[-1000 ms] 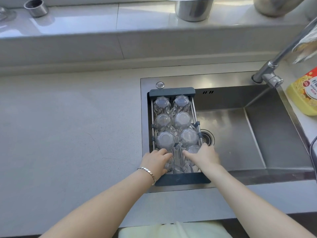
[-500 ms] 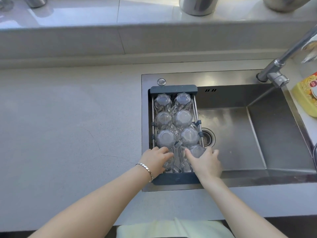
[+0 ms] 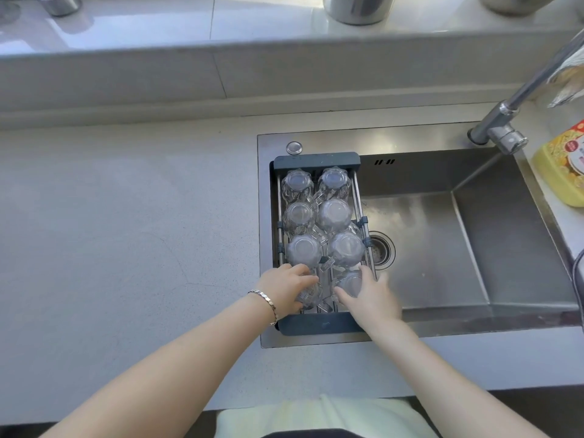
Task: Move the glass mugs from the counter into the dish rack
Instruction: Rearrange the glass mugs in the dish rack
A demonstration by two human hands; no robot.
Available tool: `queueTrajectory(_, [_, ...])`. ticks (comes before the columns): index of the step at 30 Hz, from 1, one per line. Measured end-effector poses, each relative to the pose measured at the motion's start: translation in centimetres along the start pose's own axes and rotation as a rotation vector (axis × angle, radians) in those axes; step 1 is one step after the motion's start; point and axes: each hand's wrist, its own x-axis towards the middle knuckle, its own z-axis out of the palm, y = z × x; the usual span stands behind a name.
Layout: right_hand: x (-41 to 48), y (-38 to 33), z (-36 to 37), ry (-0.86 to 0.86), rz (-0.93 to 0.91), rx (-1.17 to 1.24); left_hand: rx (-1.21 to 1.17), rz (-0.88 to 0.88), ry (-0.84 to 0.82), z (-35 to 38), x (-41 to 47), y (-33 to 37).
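A dark-framed dish rack [image 3: 316, 161] spans the left side of the steel sink. Several clear glass mugs stand upside down in it in two columns, such as one at the far left [image 3: 296, 186] and one at mid right [image 3: 346, 249]. My left hand [image 3: 286, 290] is closed around the nearest left mug [image 3: 310, 295], which lies tilted. My right hand [image 3: 373, 298] grips the nearest right mug [image 3: 350, 282], fingers wrapped round its side. Both hands are over the near end of the rack.
The sink basin [image 3: 442, 248] with its drain [image 3: 380, 251] lies right of the rack. A chrome tap [image 3: 518, 99] reaches in from the right, beside a yellow soap bottle [image 3: 562, 165]. Grey counter [image 3: 126, 232] lies to the left. Metal pots stand on the back ledge.
Both hands stay at the near end of the rack; my right hand has slid slightly right and back, uncovering more of its mug. The view has tilted a little.
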Motion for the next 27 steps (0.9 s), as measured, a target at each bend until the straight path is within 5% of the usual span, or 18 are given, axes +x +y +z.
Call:
queueTrajectory(6, [1.1,0.5,-3.2,-0.225,-0.143,-0.178,-0.159,-0.048,0.061,-0.1,-1.0,-0.1])
queueTrajectory(13, [6.5,-3.4,-9.9,0.000,-0.316,-0.022,-0.447,-0.295,0.438,-6.2,1.5,-2.7])
queueTrajectory(19, [13.4,-8.2,-10.8,0.067,-0.307,0.047,-0.073,-0.187,0.373,-11.2,7.1,-6.1])
queueTrajectory(27, [17.8,-11.2,-10.9,-0.062,-0.534,-0.394,0.405,-0.033,0.031,-12.3,12.5,-8.4])
